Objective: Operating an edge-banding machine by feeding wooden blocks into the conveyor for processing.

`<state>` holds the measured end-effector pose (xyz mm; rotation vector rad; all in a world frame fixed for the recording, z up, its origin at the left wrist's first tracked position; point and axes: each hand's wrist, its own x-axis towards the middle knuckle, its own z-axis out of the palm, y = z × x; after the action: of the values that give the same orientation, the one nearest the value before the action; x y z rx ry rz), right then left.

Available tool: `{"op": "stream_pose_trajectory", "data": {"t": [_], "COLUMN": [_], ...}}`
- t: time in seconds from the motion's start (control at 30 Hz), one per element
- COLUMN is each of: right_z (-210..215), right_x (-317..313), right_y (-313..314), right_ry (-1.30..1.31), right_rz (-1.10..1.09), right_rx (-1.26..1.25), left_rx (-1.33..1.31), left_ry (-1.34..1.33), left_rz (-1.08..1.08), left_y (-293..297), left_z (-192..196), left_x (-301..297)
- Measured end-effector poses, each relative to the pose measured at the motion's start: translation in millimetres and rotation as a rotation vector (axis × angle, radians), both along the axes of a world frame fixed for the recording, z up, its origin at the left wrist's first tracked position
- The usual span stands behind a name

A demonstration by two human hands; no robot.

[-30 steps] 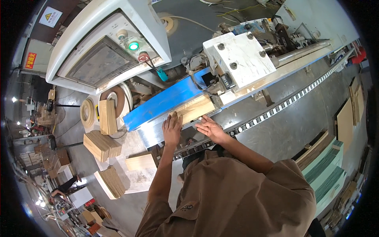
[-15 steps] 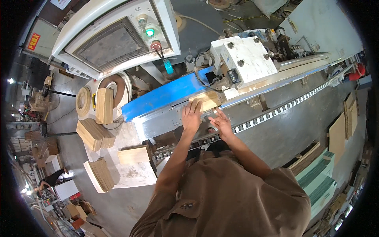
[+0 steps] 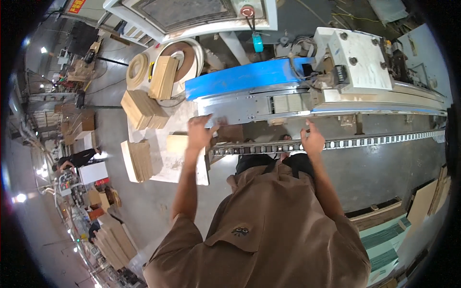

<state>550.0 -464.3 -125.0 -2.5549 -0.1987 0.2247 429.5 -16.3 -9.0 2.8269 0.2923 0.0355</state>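
My left hand (image 3: 198, 134) is raised over the left end of the metal feed table (image 3: 233, 109). Its fingers are apart and nothing is in them. Right beside it, partly covered by it, lies a pale wooden board (image 3: 176, 143) on the side table. My right hand (image 3: 312, 139) hovers just off the front edge of the machine, its index finger stretched out and no object in it. A blue guard (image 3: 245, 78) runs behind the feed table, next to a white machine housing (image 3: 360, 60). A pale grey pad (image 3: 288, 103) is set into the table ahead of the housing.
Stacks of wooden boards (image 3: 142, 111) stand on the white side table (image 3: 189, 168) with rolls of edging strip (image 3: 137, 70). A roller rail (image 3: 357, 142) crosses in front of me. A control panel (image 3: 192, 17) hangs above. Greenish panels (image 3: 384, 242) lie low at the right.
My left hand has come off the wooden piece and gone left toward the side table. My right hand has drawn back from the machine. The wooden piece no longer shows on the feed table.
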Motion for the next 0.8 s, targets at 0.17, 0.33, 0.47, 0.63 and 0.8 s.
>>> {"op": "stream_pose_trajectory", "data": {"t": [0.17,0.33,0.47,0.63,0.8], "right_z": [-11,-8,-1,-18,0], "right_x": [2,2,2,-2,0], "right_y": [10,13,9,8,10], "right_ry": [-0.024,-0.025,0.000,-0.089,-0.128], "right_rz": [-0.021,0.018,0.003,-0.009,-0.003], "right_rx": [-0.033,-0.047,0.022,0.019,0.162], "left_rx": [0.288,0.370,0.415,0.174,0.098], "left_ry": [0.607,0.569,0.500,0.286,0.005], "left_rz": [0.102,0.049,-0.078,-0.017,-0.201], "left_y": [69,99,118,91,-12], "left_z": [34,3,-3,8,1], "left_x": [-93,-134,-136,-81,29]}}
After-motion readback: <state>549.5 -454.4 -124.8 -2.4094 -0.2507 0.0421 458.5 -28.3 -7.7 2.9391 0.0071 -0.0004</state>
